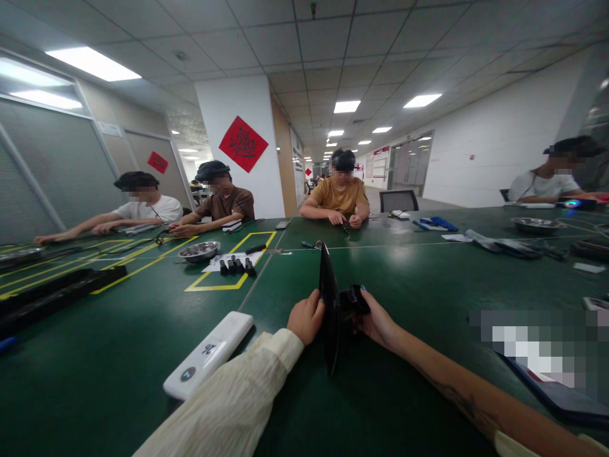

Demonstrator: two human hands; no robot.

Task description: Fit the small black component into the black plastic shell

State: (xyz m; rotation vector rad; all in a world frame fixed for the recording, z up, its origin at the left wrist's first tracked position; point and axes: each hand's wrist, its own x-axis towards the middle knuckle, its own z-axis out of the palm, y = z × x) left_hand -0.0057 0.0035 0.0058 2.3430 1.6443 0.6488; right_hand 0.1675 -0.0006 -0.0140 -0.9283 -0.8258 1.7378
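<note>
A thin, dark panel (330, 311) with a slightly curved edge stands upright in front of me, seen almost edge-on. My left hand (307, 317) is closed on its left side, thumb and fingers against the panel. On the other side, my right hand (378, 320) grips a black block-shaped part (353, 299) that sits against the panel's right face. Whether the two parts are joined cannot be made out, and the right fingers are partly hidden behind the block. Left of my left forearm lies a white power bank (209, 355) marked 26.
Small black cylinders (236, 265) stand on white paper beside a metal bowl (200, 251). A long black tray (61, 295) lies at left. Co-workers sit around the green table (266, 406); one in a tan shirt (340, 198) faces me. A dark-blue-edged device (547, 387) lies at right.
</note>
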